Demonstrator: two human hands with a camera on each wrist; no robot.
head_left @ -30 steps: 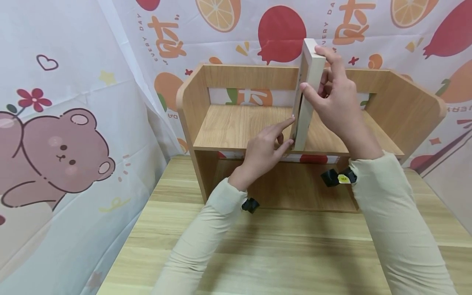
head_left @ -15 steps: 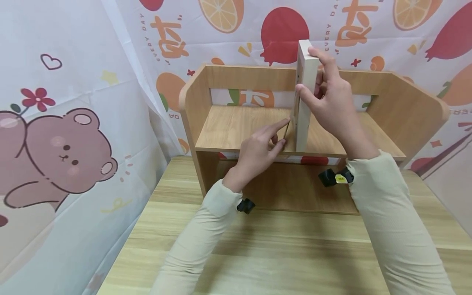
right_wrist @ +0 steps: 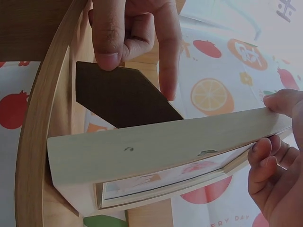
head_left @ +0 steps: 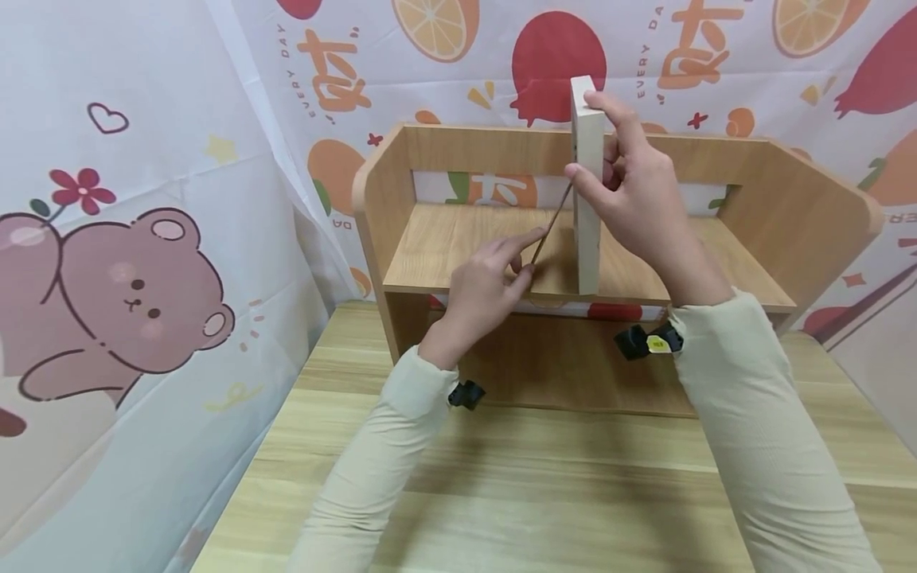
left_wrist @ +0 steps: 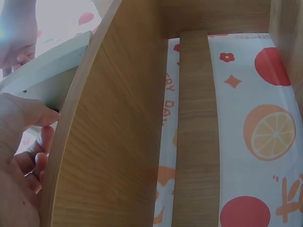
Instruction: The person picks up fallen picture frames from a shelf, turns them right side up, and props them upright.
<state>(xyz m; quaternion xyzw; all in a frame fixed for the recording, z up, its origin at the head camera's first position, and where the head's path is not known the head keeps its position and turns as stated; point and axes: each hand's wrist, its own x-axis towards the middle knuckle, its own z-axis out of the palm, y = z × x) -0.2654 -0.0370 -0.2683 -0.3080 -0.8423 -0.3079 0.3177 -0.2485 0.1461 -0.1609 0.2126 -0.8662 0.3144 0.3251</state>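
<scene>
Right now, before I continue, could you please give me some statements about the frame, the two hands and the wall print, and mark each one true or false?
1. The right hand grips the frame near its top. True.
2. The left hand touches nothing. False: the left hand holds the dark flap.
3. The frame lies flat. False: it stands upright on the upper shelf.
4. The flap slants away from the frame. True.
5. The printed bear is right of the shelf in the head view. False: it is on the left.
</scene>
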